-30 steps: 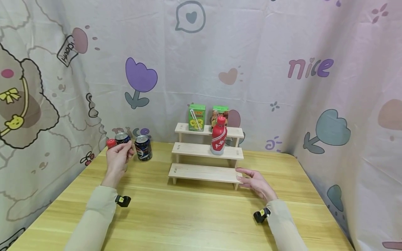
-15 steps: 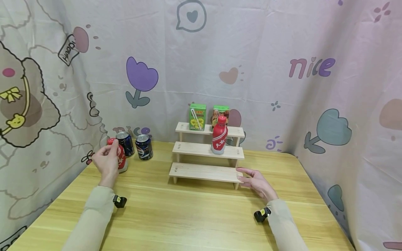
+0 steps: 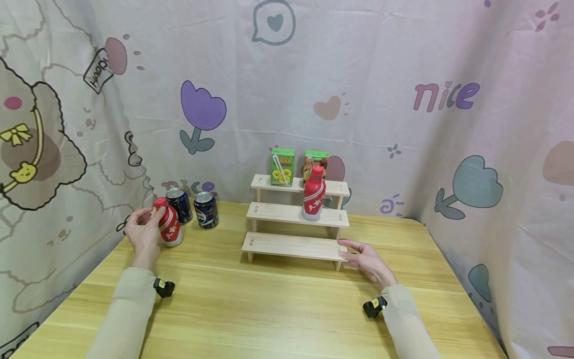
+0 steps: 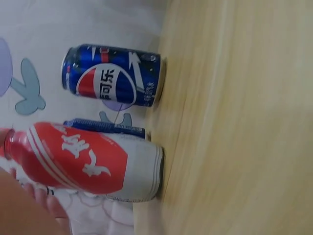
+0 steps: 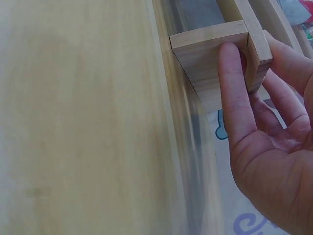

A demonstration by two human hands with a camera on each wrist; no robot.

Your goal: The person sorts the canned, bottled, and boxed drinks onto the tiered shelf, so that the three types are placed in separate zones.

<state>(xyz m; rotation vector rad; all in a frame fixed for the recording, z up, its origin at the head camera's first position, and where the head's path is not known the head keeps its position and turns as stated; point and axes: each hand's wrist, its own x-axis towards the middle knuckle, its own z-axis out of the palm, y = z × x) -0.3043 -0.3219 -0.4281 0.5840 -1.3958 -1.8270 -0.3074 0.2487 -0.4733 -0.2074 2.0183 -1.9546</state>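
Observation:
In the head view my left hand (image 3: 143, 232) is right beside a red-and-white bottle (image 3: 170, 224) standing upright on the table. Its thumb is close to the bottle's shoulder, and its fingers are loosely bent on the left side. The left wrist view shows that bottle (image 4: 88, 161) with the fingertips (image 4: 41, 198) next to it, not wrapped round it. My right hand (image 3: 368, 264) holds the right end of the three-tier wooden stand (image 3: 287, 246) at its lowest step. In the right wrist view the thumb (image 5: 234, 83) presses the end support while the other fingers reach over the board.
Two dark blue soda cans, one nearer (image 3: 206, 210) and one behind the bottle (image 3: 179, 205), stand at the back left. Another red bottle (image 3: 313, 194) is on the middle step. A green drink carton (image 3: 282, 167) and a second carton (image 3: 315, 158) occupy the top step.
My left hand has moved left from in front of the cans to the near left side of the red bottle, uncovering it. The right hand keeps its place on the stand.

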